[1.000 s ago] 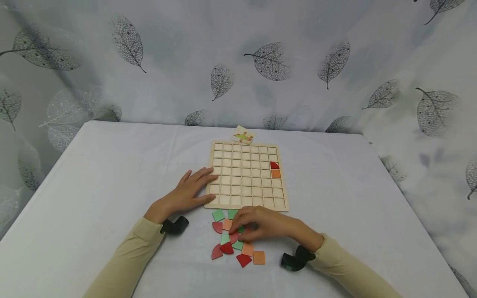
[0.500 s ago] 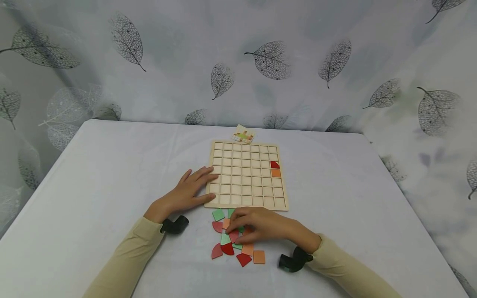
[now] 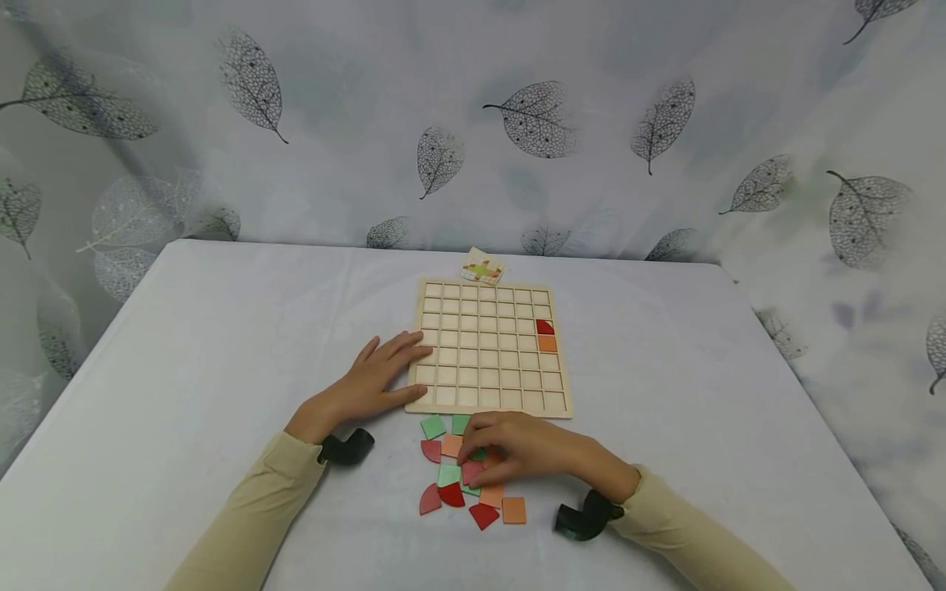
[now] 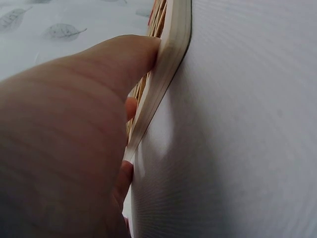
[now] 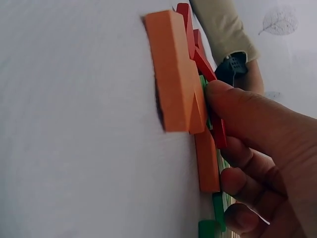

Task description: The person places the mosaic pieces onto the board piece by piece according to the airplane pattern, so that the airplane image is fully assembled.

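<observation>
My left hand [image 3: 365, 384] rests on the left edge of a wooden grid board [image 3: 488, 409], fingers spread. In the left wrist view its thumb [image 4: 133, 54] lies on the board's rim. Over a loose pile of coloured tiles just in front of the board, my right hand [image 3: 525, 446] pinches a red tile [image 3: 471, 472], apparently a quarter circle, partly covered by the fingers. The right wrist view shows this red tile [image 5: 218, 131] between thumb and fingertips. Nearby lie green squares [image 3: 433, 426], orange squares [image 3: 513, 510] and other red quarter circles [image 3: 431, 499].
In the board's right-hand column sit a red quarter-circle tile [image 3: 544, 327] and an orange square tile [image 3: 547, 344]. A small pattern card [image 3: 483, 268] lies behind the board. White cloth [image 3: 244, 328] covers the table, and a leaf-print curtain [image 3: 355, 98] hangs at the back.
My right hand shifted slightly left, then back right, and the red tile at its fingertips slid a little to the right. My left hand stayed on the board.
</observation>
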Tool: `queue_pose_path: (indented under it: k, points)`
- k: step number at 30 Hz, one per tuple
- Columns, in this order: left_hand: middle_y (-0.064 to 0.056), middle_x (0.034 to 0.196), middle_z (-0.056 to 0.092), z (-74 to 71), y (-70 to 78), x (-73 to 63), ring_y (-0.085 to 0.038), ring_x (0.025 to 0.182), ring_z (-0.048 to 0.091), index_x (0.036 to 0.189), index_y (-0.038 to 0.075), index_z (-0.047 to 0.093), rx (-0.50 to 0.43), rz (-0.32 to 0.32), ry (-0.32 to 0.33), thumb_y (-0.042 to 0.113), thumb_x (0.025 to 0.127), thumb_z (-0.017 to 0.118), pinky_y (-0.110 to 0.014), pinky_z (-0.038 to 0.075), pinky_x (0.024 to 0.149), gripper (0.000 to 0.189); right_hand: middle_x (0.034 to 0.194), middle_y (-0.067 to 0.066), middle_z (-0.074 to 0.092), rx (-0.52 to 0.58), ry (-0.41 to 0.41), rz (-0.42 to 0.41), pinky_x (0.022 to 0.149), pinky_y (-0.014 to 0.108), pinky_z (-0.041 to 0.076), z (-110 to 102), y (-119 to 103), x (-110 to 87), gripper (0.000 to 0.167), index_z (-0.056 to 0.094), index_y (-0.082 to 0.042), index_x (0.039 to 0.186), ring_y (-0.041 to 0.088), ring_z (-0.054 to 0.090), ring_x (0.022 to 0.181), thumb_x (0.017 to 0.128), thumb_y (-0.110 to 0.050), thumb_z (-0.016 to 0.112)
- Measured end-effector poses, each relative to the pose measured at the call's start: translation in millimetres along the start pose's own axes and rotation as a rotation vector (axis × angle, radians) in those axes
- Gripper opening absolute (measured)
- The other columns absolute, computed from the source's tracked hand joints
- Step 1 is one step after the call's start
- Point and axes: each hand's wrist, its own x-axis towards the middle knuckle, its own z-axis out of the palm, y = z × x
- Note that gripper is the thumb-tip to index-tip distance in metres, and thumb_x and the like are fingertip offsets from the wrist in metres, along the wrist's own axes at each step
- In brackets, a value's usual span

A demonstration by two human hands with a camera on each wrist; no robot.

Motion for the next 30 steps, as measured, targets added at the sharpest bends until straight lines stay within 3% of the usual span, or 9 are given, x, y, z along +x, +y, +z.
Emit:
queue_pose_path:
  k: [9, 15, 23, 30]
  points:
    - [-0.011, 0.157, 0.030, 0.4, 1.7, 0.9, -0.034, 0.147, 0.022, 0.145, 0.012, 0.046, 0.003, -0.004, -0.005, 0.034, 0.093, 0.065, -0.059, 0.005, 0.116, 0.059, 0.101, -0.006, 0.060, 0.057, 0.029, -0.014, 0.076, 0.014, 0.046, -0.4, 3.2, -5.4, 0.022, 0.072, -0.014, 0.106, 0.003, 0.052, 0.089, 0.089, -0.027, 0.073]
    - [-0.011, 0.158, 0.030, 1.9, 0.7, 1.6, -0.034, 0.147, 0.022, 0.145, 0.012, 0.045, 0.006, -0.017, -0.005, 0.034, 0.093, 0.065, -0.059, 0.004, 0.116, 0.060, 0.105, -0.004, 0.062, 0.056, 0.060, -0.021, 0.080, 0.015, 0.048, -2.6, 5.6, -7.7, 0.023, 0.070, -0.010, 0.108, 0.005, 0.054, 0.092, 0.089, -0.023, 0.074]
    - [-0.011, 0.157, 0.030, 1.9, -0.4, 1.5, -0.034, 0.147, 0.021, 0.145, 0.012, 0.045, 0.007, -0.016, -0.001, 0.034, 0.093, 0.065, -0.059, 0.004, 0.116, 0.060, 0.101, -0.005, 0.063, 0.083, 0.084, -0.029, 0.068, 0.015, 0.048, -8.8, 14.2, -13.1, 0.022, 0.070, -0.010, 0.107, 0.003, 0.053, 0.077, 0.090, -0.023, 0.072]
    - [-0.012, 0.157, 0.030, 1.9, 0.3, 1.4, -0.035, 0.146, 0.022, 0.144, 0.011, 0.046, 0.008, -0.012, 0.002, 0.033, 0.092, 0.065, -0.059, 0.004, 0.116, 0.060, 0.101, -0.004, 0.064, 0.067, 0.134, -0.003, 0.068, 0.017, 0.048, -12.6, 22.5, -19.9, 0.024, 0.070, -0.010, 0.109, 0.005, 0.053, 0.079, 0.089, -0.024, 0.074]
